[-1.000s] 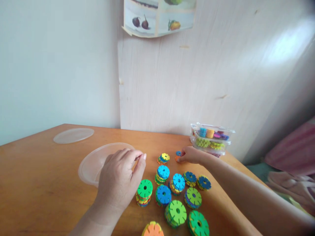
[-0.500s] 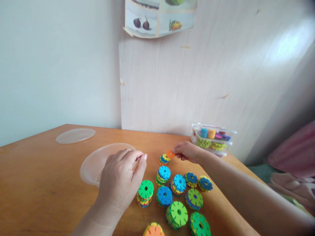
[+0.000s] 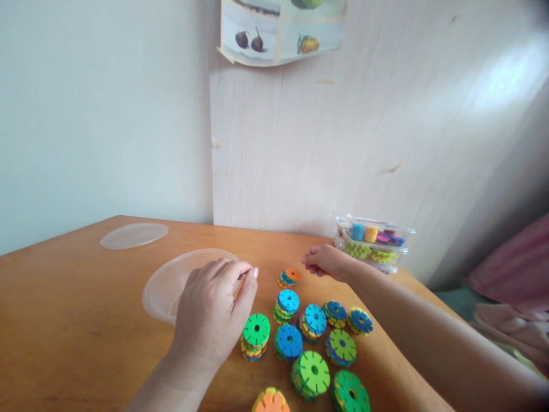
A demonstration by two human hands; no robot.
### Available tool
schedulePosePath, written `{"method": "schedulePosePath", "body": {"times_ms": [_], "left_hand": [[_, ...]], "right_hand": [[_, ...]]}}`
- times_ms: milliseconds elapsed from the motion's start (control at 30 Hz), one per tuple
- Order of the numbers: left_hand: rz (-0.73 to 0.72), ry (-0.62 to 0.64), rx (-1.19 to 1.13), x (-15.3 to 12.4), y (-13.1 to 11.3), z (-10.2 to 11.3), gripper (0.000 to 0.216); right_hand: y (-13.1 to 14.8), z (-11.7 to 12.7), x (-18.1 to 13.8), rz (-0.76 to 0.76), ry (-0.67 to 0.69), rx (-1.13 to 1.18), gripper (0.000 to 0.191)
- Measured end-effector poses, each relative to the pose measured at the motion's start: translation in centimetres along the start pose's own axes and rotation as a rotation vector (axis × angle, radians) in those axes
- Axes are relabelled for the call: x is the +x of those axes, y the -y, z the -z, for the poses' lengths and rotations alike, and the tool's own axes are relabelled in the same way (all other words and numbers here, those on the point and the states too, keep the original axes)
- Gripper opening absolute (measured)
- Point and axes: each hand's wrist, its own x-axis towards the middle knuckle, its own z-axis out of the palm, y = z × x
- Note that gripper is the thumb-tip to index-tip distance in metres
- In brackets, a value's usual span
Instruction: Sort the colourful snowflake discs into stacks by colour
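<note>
My left hand [image 3: 217, 306] hovers over the front edge of a round clear plastic bin, thumb and index finger pinched together. Whatever it may hold is hidden by the fingers. To the right, my right hand [image 3: 323, 262] is held closed just above the table, beside a short stack of notched plastic discs [image 3: 286, 280]. An orange disc [image 3: 292, 274] lies on top of that stack, apart from my fingers. A small bluish bit shows under the right fingers, too small to name. Nearer to me stand a light blue-topped stack [image 3: 287, 301] and a green-topped stack [image 3: 256, 329].
Several more disc stacks, such as a lime-topped one [image 3: 314, 372], crowd the front right. The clear bin [image 3: 160, 286] and a flat round lid [image 3: 134, 236] lie at left. Transparent boxes of colourful pieces [image 3: 375, 243] stand at the back right against the wall [image 3: 274, 143].
My right hand has let go of the orange disc, which now lies on the far stack, and has drawn slightly away from it. The left hand has barely moved.
</note>
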Motion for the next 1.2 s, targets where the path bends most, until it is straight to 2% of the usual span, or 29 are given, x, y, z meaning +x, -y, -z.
{"method": "schedulePosePath", "body": {"times_ms": [167, 300, 467, 633, 800, 933, 1067, 1200], "left_hand": [[-0.003, -0.008, 0.002, 0.0, -0.1, 0.1, 0.017], [-0.001, -0.002, 0.007, -0.1, -0.1, 0.2, 0.017], [0.0, -0.002, 0.004, -0.1, 0.0, 0.2, 0.018], [-0.002, -0.013, 0.006, 0.0, 0.0, 0.1, 0.018], [-0.005, -0.005, 0.003, -0.1, 0.1, 0.0, 0.017], [-0.012, -0.007, -0.003, 0.0, 0.0, 0.2, 0.017], [-0.025, -0.018, 0.003, 0.2, 0.0, 0.3, 0.017], [-0.035, -0.022, 0.004, 0.2, 0.1, 0.1, 0.016]], "right_hand": [[-1.5, 2.1, 0.9, 0.009, -0.166, -0.243, 0.015], [-2.5, 2.2, 1.2, -0.018, -0.148, -0.356, 0.02], [-2.8, 2.0, 1.1, -0.031, -0.094, -0.325, 0.026], [-2.3, 2.1, 0.7, -0.01, -0.093, -0.14, 0.027], [-0.8, 1.6, -0.5, 0.008, 0.015, 0.107, 0.02], [0.1, 2.1, -2.3, 0.012, 0.111, 0.211, 0.022], [-0.2, 3.8, -4.9, 0.033, 0.236, 0.196, 0.024], [-1.3, 5.4, -7.2, 0.026, 0.31, 0.064, 0.021]]}}
